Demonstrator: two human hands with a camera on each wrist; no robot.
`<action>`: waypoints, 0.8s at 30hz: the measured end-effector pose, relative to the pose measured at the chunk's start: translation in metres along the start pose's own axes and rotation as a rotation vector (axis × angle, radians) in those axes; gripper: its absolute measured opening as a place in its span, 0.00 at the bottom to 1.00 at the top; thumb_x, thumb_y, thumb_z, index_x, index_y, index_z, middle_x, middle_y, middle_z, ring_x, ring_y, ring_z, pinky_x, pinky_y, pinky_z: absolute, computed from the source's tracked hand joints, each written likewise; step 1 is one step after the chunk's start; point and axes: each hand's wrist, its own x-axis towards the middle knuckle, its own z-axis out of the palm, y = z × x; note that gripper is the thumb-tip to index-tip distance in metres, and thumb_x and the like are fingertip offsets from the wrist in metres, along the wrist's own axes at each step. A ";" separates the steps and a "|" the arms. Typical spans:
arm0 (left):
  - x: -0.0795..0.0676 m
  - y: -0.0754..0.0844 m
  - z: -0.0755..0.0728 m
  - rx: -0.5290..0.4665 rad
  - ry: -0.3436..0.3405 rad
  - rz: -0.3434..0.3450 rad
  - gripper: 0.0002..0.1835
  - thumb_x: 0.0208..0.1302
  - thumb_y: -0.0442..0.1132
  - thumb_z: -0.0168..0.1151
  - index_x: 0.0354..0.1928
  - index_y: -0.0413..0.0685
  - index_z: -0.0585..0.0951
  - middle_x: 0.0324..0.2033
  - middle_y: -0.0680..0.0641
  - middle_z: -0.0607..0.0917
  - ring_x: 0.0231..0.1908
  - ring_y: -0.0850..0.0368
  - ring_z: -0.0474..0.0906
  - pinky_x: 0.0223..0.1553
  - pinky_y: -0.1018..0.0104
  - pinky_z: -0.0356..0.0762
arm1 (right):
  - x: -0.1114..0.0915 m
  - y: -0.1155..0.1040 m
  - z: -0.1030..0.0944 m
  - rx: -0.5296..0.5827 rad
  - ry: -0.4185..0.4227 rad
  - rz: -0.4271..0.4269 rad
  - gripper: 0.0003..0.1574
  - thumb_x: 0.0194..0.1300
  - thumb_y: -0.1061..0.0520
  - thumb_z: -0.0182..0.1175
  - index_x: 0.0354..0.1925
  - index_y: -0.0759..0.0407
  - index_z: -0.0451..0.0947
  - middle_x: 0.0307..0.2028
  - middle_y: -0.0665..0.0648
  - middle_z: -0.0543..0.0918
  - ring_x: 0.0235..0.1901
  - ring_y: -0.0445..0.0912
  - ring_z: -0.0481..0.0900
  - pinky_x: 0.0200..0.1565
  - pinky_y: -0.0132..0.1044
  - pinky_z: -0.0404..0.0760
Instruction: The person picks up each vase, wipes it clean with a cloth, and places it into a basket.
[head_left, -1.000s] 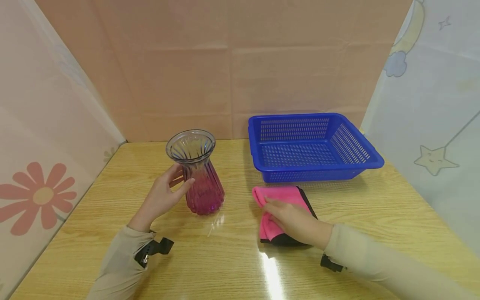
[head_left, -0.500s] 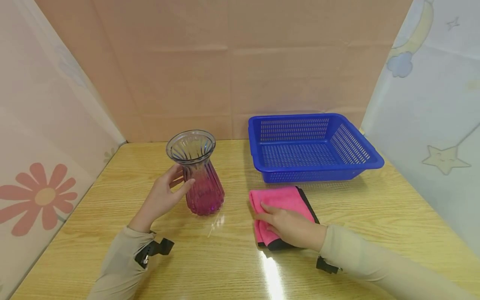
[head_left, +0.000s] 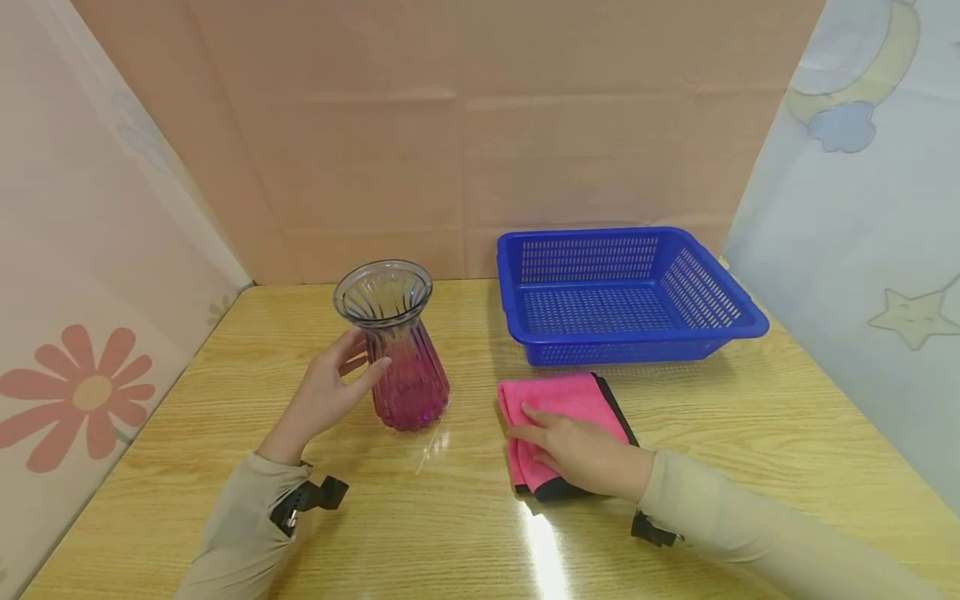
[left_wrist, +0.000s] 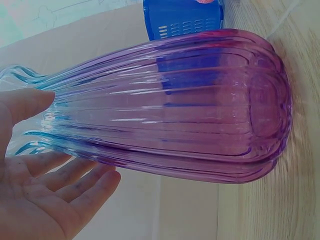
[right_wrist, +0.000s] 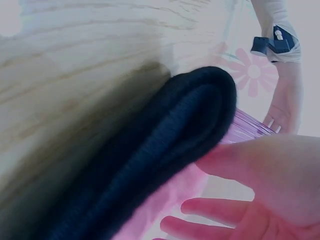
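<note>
A fluted glass vase (head_left: 408, 375), greyish-blue at the flared rim and pink-purple below, stands upright on the left part of the table. My left hand (head_left: 322, 400) holds it just below the rim, with the thumb on the near side and the fingers behind. In the left wrist view, the thumb (left_wrist: 32, 104) lies against the narrow neck. A folded pink cloth (head_left: 573, 396) with black edging lies flat at centre right. On it rests my right hand (head_left: 588, 454), its fingers spread and fairly straight. Close up, the black border (right_wrist: 150, 145) shows a rounded fold beside the thumb.
Behind the cloth, a blue perforated plastic basket (head_left: 600, 337) stands at the back right of the wooden table (head_left: 420, 533). A plain peach backdrop (head_left: 450, 150) rises at the rear, with patterned sheets on both sides.
My right hand has let go of its pinch on the cloth's left edge and now lies flatter on it, slightly lower. The cloth's left side has settled flat. My left hand and the vase stay put.
</note>
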 end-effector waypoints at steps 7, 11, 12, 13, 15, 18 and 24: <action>-0.001 0.001 -0.001 0.001 -0.002 -0.003 0.31 0.62 0.43 0.57 0.65 0.42 0.60 0.60 0.36 0.69 0.60 0.37 0.66 0.58 0.47 0.69 | -0.003 0.004 -0.015 -0.019 0.075 -0.004 0.24 0.58 0.58 0.60 0.54 0.58 0.71 0.54 0.69 0.74 0.48 0.58 0.79 0.41 0.42 0.83; -0.001 0.001 -0.001 0.007 -0.002 -0.008 0.32 0.62 0.43 0.57 0.65 0.42 0.60 0.61 0.36 0.68 0.60 0.38 0.66 0.58 0.47 0.70 | -0.004 0.006 -0.026 -0.034 0.138 0.022 0.26 0.56 0.58 0.62 0.55 0.59 0.71 0.56 0.69 0.73 0.48 0.58 0.79 0.37 0.42 0.84; -0.001 0.001 -0.001 0.010 -0.002 -0.008 0.32 0.62 0.44 0.57 0.65 0.42 0.60 0.61 0.36 0.68 0.60 0.38 0.66 0.58 0.47 0.69 | -0.004 0.007 -0.028 -0.039 0.161 0.029 0.27 0.56 0.58 0.62 0.55 0.58 0.71 0.56 0.69 0.72 0.48 0.58 0.79 0.37 0.42 0.84; -0.001 0.001 -0.001 0.006 -0.003 -0.009 0.32 0.62 0.44 0.57 0.65 0.41 0.59 0.61 0.36 0.68 0.60 0.38 0.66 0.58 0.47 0.69 | -0.004 0.008 -0.031 -0.037 0.184 0.034 0.27 0.56 0.58 0.63 0.55 0.58 0.71 0.57 0.69 0.72 0.48 0.59 0.78 0.38 0.43 0.84; -0.001 0.002 -0.001 0.002 -0.003 -0.008 0.32 0.62 0.43 0.57 0.65 0.41 0.59 0.61 0.36 0.68 0.60 0.38 0.67 0.58 0.47 0.69 | -0.005 0.012 -0.035 -0.039 0.229 0.051 0.28 0.56 0.57 0.63 0.55 0.58 0.71 0.57 0.69 0.71 0.49 0.59 0.78 0.42 0.45 0.83; -0.002 0.002 -0.001 -0.005 -0.003 -0.003 0.32 0.62 0.42 0.57 0.66 0.41 0.59 0.61 0.36 0.68 0.60 0.38 0.66 0.58 0.46 0.69 | -0.009 0.018 -0.043 -0.039 0.273 0.102 0.29 0.57 0.56 0.62 0.57 0.59 0.71 0.58 0.69 0.70 0.54 0.61 0.73 0.51 0.52 0.77; -0.002 0.003 -0.001 -0.009 -0.003 0.002 0.33 0.62 0.42 0.57 0.66 0.42 0.58 0.62 0.36 0.67 0.60 0.38 0.66 0.58 0.46 0.69 | -0.018 0.034 -0.057 -0.071 0.336 0.208 0.31 0.56 0.55 0.62 0.58 0.60 0.69 0.60 0.70 0.67 0.55 0.64 0.71 0.49 0.57 0.76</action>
